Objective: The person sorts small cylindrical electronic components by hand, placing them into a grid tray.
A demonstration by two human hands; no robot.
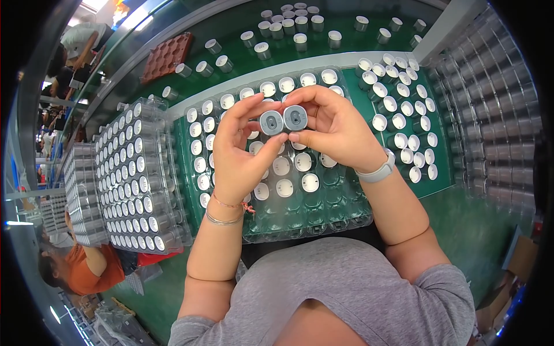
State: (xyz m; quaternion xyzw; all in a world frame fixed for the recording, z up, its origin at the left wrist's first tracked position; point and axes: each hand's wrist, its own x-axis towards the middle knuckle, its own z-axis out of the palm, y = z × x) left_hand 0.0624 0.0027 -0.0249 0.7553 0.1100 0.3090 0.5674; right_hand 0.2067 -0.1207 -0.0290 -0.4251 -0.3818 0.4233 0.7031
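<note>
In the head view, my only one, I read the clock face over the whole picture, with 12 at the top edge. The left hand [238, 164] has its thumb and fingers [269, 150] clamped around one grey-faced cylinder [271, 123], and the right hand [340, 130] pinches a second grey-faced cylinder [296, 117] the same way. The pair sits side by side just off the centre toward 12, above the clear moulded tray [314, 218] on the green bench [398, 179]; whether they touch, I cannot quite tell. I take the step in hand to be a check of the two end faces. The next move, I'd judge, calls for keeping both grips even and turning the cylinders together if another side needs viewing. Each grey face points up at my camera, so the long axis runs roughly along my line of sight, strongly foreshortened; the dark recess in each face lies lengthwise about 12 to 6. The white-faced cylinders [390, 104] stand toward 2 o'clock, and a loaded tray stack [172, 233] is at 9.
</note>
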